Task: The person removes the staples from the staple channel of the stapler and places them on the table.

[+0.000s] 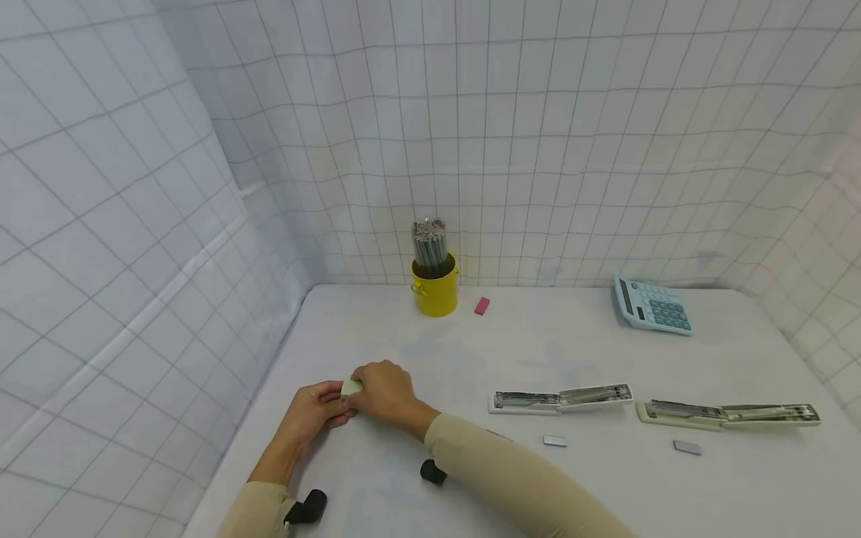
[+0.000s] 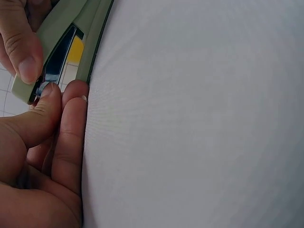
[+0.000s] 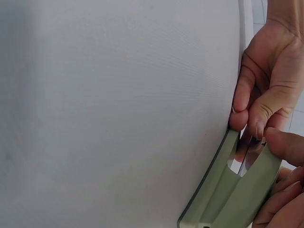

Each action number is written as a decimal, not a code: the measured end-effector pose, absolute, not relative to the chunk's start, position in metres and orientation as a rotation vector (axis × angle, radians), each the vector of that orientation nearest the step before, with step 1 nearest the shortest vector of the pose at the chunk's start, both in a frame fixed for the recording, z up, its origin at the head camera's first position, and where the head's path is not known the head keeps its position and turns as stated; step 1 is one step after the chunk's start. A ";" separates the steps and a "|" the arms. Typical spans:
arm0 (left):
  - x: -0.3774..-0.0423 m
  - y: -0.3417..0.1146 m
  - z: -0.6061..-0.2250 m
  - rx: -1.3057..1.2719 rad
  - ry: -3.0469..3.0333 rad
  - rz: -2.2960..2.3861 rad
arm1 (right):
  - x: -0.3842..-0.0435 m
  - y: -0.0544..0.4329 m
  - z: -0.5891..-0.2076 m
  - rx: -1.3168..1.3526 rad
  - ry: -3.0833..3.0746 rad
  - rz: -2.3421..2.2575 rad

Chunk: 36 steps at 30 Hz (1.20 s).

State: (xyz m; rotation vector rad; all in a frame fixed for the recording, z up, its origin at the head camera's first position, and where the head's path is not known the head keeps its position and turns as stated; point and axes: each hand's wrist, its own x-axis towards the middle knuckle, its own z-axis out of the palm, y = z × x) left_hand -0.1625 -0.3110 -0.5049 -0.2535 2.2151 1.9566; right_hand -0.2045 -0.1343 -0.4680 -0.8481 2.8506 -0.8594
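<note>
A pale green stapler is between both hands at the left of the table, mostly hidden by them in the head view. In the right wrist view, its top cover and base stand apart at the front, with the metal magazine showing in the gap. My left hand pinches the front end, thumb at the magazine tip and fingers by the base. From above, my right hand grips the top cover, its thumb near the cover's front end.
To the right lie a white stapler and another pale green stapler, both unfolded. A staple strip and a second strip lie before them. Behind are a yellow bucket of pencils, a pink eraser and a blue calculator.
</note>
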 end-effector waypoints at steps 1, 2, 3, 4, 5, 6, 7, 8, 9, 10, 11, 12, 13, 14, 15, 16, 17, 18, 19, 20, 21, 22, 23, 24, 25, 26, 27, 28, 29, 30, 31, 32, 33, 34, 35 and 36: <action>-0.163 -0.311 -0.505 -0.241 2.214 1.956 | -0.205 -0.134 -0.468 -0.849 2.855 -0.868; -0.164 -0.311 -0.505 -0.236 2.211 1.958 | -0.205 -0.133 -0.468 -0.851 2.856 -0.877; -0.164 -0.310 -0.505 -0.237 2.209 1.960 | -0.205 -0.132 -0.469 -0.856 2.858 -0.882; -0.164 -0.310 -0.504 -0.240 2.206 1.962 | -0.205 -0.132 -0.469 -0.856 2.857 -0.885; -0.164 -0.309 -0.504 -0.239 2.203 1.961 | -0.205 -0.131 -0.470 -0.855 2.858 -0.887; -0.164 -0.309 -0.504 -0.239 2.202 1.959 | -0.206 -0.131 -0.471 -0.855 2.861 -0.887; -0.164 -0.308 -0.504 -0.240 2.200 1.957 | -0.206 -0.131 -0.471 -0.854 2.864 -0.890; -0.164 -0.308 -0.504 -0.241 2.200 1.956 | -0.206 -0.130 -0.472 -0.853 2.865 -0.892; -0.164 -0.308 -0.504 -0.241 2.198 1.956 | -0.206 -0.130 -0.472 -0.854 2.867 -0.895; -0.164 -0.307 -0.504 -0.239 2.197 1.957 | -0.205 -0.129 -0.472 -0.855 2.865 -0.903; -0.164 -0.307 -0.504 -0.236 2.197 1.957 | -0.205 -0.129 -0.472 -0.855 2.863 -0.914; -0.164 -0.306 -0.504 -0.239 2.198 1.957 | -0.205 -0.128 -0.472 -0.854 2.860 -0.923; -0.164 -0.306 -0.504 -0.240 2.197 1.959 | -0.205 -0.128 -0.473 -0.854 2.860 -0.928; -0.164 -0.306 -0.504 -0.240 2.196 1.962 | -0.205 -0.127 -0.473 -0.855 2.860 -0.932; -0.164 -0.305 -0.504 -0.240 2.193 1.965 | -0.205 -0.127 -0.473 -0.856 2.858 -0.938; -0.164 -0.305 -0.504 -0.237 2.191 1.966 | -0.205 -0.127 -0.473 -0.853 2.856 -0.941; -0.164 -0.305 -0.504 -0.235 2.187 1.968 | -0.206 -0.126 -0.473 -0.852 2.854 -0.943; -0.165 -0.306 -0.504 -0.228 2.184 1.964 | -0.206 -0.125 -0.472 -0.850 2.852 -0.947; -0.165 -0.306 -0.503 -0.228 2.177 1.966 | -0.207 -0.125 -0.470 -0.842 2.846 -0.973; -0.165 -0.307 -0.503 -0.227 2.179 1.962 | -0.208 -0.124 -0.468 -0.835 2.836 -1.026; -0.166 -0.308 -0.503 -0.235 2.182 1.967 | -0.209 -0.123 -0.464 -0.835 2.821 -1.090; -0.166 -0.309 -0.502 -0.240 2.188 1.971 | -0.211 -0.121 -0.461 -0.837 2.801 -1.163; -0.166 -0.310 -0.502 -0.249 2.193 1.975 | -0.212 -0.120 -0.458 -0.842 2.781 -1.233; -0.166 -0.311 -0.502 -0.244 2.195 1.972 | -0.213 -0.119 -0.455 -0.847 2.760 -1.292; -0.166 -0.312 -0.501 -0.255 2.193 1.974 | -0.214 -0.117 -0.453 -0.852 2.736 -1.343; -0.166 -0.312 -0.501 -0.254 2.192 1.967 | -0.214 -0.115 -0.452 -0.863 2.716 -1.369; -0.166 -0.312 -0.502 -0.259 2.185 1.968 | -0.213 -0.113 -0.453 -0.874 2.697 -1.375; -0.165 -0.312 -0.502 -0.252 2.180 1.956 | -0.213 -0.111 -0.454 -0.880 2.686 -1.370; -0.165 -0.312 -0.502 -0.252 2.175 1.951 | -0.211 -0.109 -0.455 -0.878 2.676 -1.364; -0.164 -0.312 -0.502 -0.248 2.173 1.946 | -0.210 -0.106 -0.456 -0.879 2.661 -1.368; -0.164 -0.312 -0.502 -0.260 2.177 1.950 | -0.209 -0.103 -0.457 -0.882 2.640 -1.390; -0.164 -0.312 -0.502 -0.255 2.186 1.948 | -0.208 -0.100 -0.458 -0.886 2.624 -1.409; -0.163 -0.311 -0.502 -0.254 2.194 1.951 | -0.207 -0.097 -0.457 -0.887 2.608 -1.429; -0.163 -0.311 -0.502 -0.245 2.205 1.947 | -0.207 -0.093 -0.457 -0.886 2.595 -1.443; -0.163 -0.310 -0.502 -0.251 2.211 1.950 | -0.206 -0.088 -0.456 -0.883 2.576 -1.456; -0.163 -0.310 -0.503 -0.255 2.218 1.947 | -0.205 -0.084 -0.454 -0.887 2.565 -1.458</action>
